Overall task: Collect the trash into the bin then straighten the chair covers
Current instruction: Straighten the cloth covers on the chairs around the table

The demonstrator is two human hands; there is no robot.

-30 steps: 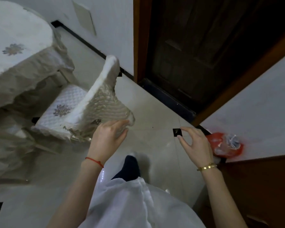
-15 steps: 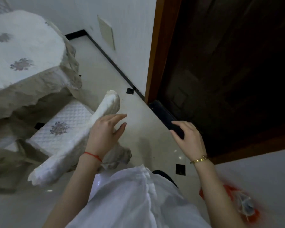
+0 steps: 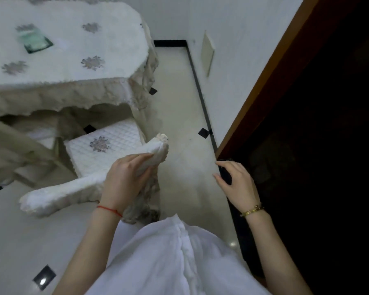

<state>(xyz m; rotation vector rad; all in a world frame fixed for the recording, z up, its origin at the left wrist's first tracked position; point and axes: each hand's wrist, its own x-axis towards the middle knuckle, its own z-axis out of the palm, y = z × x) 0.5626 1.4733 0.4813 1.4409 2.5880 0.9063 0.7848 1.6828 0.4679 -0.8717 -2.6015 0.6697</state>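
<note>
A chair with a white quilted seat cover (image 3: 102,150) and a fluffy white back cover (image 3: 58,192) stands tucked at the table. My left hand (image 3: 124,179) rests on the top edge of the back cover near its right end, fingers laid fairly straight along the fabric; the thumb is hidden. Below that hand the beige skirt of the cover (image 3: 145,201) hangs bunched. My right hand (image 3: 237,184) hovers apart by the door frame, fingers loosely curled, holding nothing. No bin or trash bag is in view.
A table under a white embroidered cloth (image 3: 77,50) fills the upper left, with a green packet (image 3: 34,41) on it. A white wall (image 3: 232,60) and a dark wooden door (image 3: 317,145) lie right. A tiled floor strip (image 3: 179,124) runs between chair and wall.
The view swung up and left, so the red bag left the frame. My left hand came down from hovering onto the chair back cover. My right hand stayed empty near the door.
</note>
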